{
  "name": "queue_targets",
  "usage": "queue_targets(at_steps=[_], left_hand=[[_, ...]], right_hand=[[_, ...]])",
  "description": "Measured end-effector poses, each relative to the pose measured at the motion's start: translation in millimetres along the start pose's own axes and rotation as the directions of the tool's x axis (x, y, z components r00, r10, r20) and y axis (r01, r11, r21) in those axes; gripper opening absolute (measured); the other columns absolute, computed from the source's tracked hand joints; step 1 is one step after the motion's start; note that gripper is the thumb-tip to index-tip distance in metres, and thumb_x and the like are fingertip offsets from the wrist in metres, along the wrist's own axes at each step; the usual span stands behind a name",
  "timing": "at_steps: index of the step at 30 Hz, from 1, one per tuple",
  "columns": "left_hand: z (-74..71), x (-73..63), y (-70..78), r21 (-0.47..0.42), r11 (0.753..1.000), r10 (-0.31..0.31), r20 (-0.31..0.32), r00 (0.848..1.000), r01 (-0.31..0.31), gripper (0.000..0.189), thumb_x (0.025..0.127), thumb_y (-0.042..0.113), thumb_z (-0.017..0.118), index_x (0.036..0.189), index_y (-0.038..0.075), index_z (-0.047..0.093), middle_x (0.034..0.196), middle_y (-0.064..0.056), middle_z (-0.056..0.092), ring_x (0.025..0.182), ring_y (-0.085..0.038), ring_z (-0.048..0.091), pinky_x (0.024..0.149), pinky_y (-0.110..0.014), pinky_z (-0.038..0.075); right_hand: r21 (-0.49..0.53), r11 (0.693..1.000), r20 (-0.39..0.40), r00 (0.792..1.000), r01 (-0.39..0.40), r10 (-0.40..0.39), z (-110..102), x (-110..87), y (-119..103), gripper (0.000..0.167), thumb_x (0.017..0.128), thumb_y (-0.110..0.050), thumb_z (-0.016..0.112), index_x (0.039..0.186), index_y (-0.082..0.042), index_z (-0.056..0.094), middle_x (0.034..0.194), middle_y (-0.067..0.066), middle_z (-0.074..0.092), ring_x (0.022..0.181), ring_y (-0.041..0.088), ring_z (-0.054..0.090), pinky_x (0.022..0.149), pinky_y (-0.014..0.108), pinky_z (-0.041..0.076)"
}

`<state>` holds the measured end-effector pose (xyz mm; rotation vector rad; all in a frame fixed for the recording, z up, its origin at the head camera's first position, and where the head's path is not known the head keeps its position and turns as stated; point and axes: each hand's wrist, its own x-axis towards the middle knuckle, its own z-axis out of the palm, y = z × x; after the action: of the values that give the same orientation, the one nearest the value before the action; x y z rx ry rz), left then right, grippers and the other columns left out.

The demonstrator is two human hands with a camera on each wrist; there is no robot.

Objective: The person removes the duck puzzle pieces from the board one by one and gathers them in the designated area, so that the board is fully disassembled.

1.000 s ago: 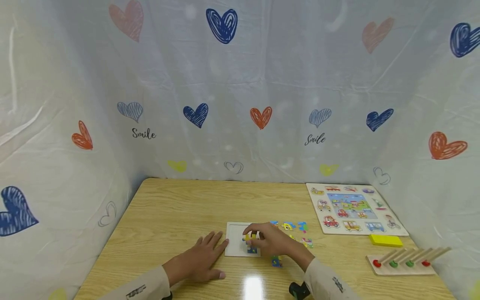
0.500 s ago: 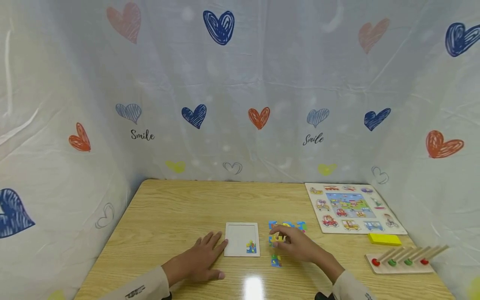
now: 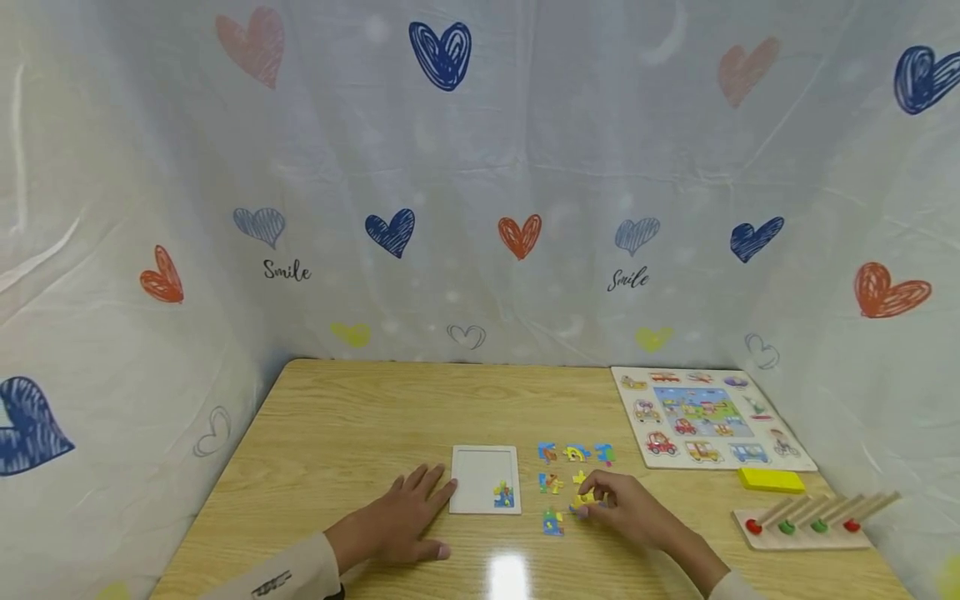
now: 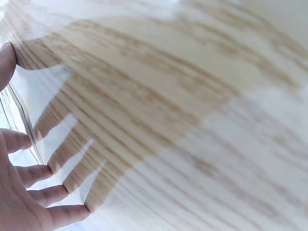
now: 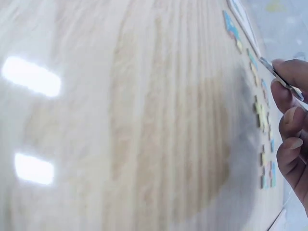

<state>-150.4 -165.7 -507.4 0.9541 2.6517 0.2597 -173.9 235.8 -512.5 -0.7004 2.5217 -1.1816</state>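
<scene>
My right hand point(image 3: 626, 504) pinches a yellow and blue jigsaw piece point(image 3: 585, 502) between thumb and forefinger, close over the loose pieces. In the right wrist view that piece point(image 5: 281, 79) shows edge-on as a thin slab, raised above the table. My left hand point(image 3: 405, 517) lies spread on the table, its fingertips at the left edge of a white puzzle frame point(image 3: 472, 483). Joined colourful pieces point(image 3: 504, 493) sit in the frame's lower right corner. In the left wrist view, the left fingers point(image 4: 36, 174) are straight and reflected in the tabletop.
Several loose jigsaw pieces point(image 3: 552, 522) lie in rows right of the frame. Farther right are a picture puzzle board point(image 3: 701, 446), a yellow block point(image 3: 771, 480) and a wooden peg stand point(image 3: 810, 540). A heart-printed curtain point(image 3: 480, 167) surrounds the table's back and sides.
My right hand has moved right from the frame's lower right corner to the loose pieces, and now holds a piece up there. The left hand stays put.
</scene>
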Motion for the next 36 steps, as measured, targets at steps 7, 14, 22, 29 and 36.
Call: queue_targets(at_steps=[7,14,22,29,36], left_hand=[[0.2,0.5,1.0,0.005,1.000,-0.006,0.000,1.000,0.006,0.090,0.095,0.069,0.049,0.160,0.012,0.025,0.165,-0.022,0.021,0.149,-0.047,0.024,0.110,-0.068,0.034],[-2.5,0.2,3.6,-0.002,1.000,0.007,-0.008,1.000,-0.007,0.090,0.095,0.067,0.050,0.159,0.009,0.027,0.164,-0.023,0.022,0.149,-0.048,0.025,0.109,-0.068,0.034],[-1.5,-0.9,1.7,0.006,1.000,-0.008,-0.001,1.000,0.008,0.090,0.095,0.068,0.049,0.160,0.010,0.025,0.164,-0.023,0.020,0.149,-0.048,0.023,0.110,-0.068,0.033],[-3.8,-1.9,3.8,0.003,1.000,0.001,-0.006,1.000,-0.001,0.090,0.095,0.067,0.051,0.159,0.009,0.027,0.164,-0.023,0.022,0.148,-0.048,0.025,0.109,-0.068,0.034],[-2.3,-2.0,3.5,-0.002,1.000,0.001,-0.011,1.000,-0.001,0.091,0.094,0.068,0.051,0.159,0.009,0.027,0.164,-0.023,0.022,0.148,-0.049,0.026,0.109,-0.069,0.034]], right_hand=[[-0.100,0.995,-0.031,0.999,-0.028,0.025,6,-9.9,9,0.024,0.092,-0.035,0.073,0.102,-0.014,0.068,0.080,-0.008,0.056,0.063,0.000,0.046,0.057,0.021,0.044],[-0.198,0.979,0.005,0.999,-0.036,0.038,1,-17.3,7,0.039,0.087,-0.046,0.076,0.109,-0.015,0.070,0.090,-0.010,0.061,0.080,0.001,0.053,0.070,0.022,0.049],[-0.261,0.965,-0.003,0.999,0.031,-0.033,-3,-21.5,9,0.031,0.087,-0.046,0.074,0.107,-0.022,0.072,0.097,-0.018,0.063,0.109,0.021,0.066,0.093,0.037,0.055],[-0.205,0.978,0.021,1.000,0.025,-0.021,-1,-21.6,11,0.029,0.088,-0.043,0.073,0.108,-0.022,0.073,0.097,-0.020,0.064,0.134,0.052,0.047,0.107,0.065,0.035],[-0.196,0.980,0.060,0.998,0.024,-0.012,-2,-20.8,8,0.029,0.090,-0.041,0.073,0.110,-0.020,0.072,0.098,-0.018,0.063,0.129,0.046,0.054,0.107,0.065,0.033]])
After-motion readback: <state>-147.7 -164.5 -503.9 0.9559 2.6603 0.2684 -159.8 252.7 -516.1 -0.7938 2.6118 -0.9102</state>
